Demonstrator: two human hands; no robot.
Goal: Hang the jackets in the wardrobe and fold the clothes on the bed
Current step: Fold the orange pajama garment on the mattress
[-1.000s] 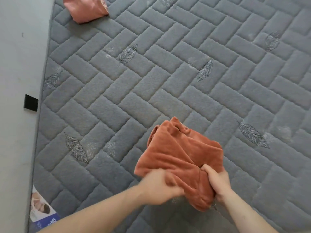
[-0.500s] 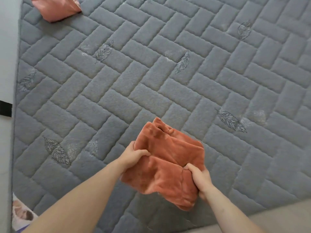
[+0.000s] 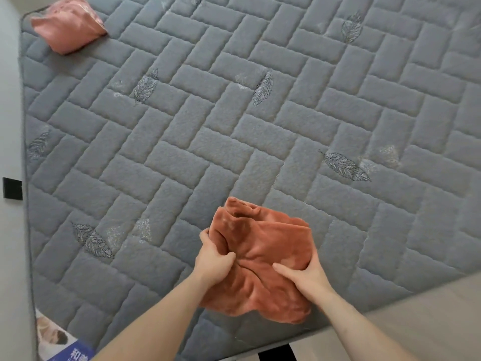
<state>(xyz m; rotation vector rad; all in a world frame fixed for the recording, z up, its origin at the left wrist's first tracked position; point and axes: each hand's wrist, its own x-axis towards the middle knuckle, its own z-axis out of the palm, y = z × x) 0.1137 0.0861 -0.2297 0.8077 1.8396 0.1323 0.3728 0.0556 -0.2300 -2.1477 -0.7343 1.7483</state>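
1. Left hand (image 3: 214, 261) pinching a bunch of the soft orange cloth (image 3: 263, 259), likely to keep it from slipping.
2. Right hand (image 3: 307, 272) grasping its other side, thumb on top.
3. Cloth over the near edge of the bed (image 3: 234, 142), half folded.

A rust-orange plush garment (image 3: 263, 259) lies bunched between the fingers (image 3: 282, 269) over a grey bedcover (image 3: 260, 142) quilted in a brick-like herringbone with embroidered dark leaves. Far beyond the fingertips, a salmon-pink cloth (image 3: 68, 27).
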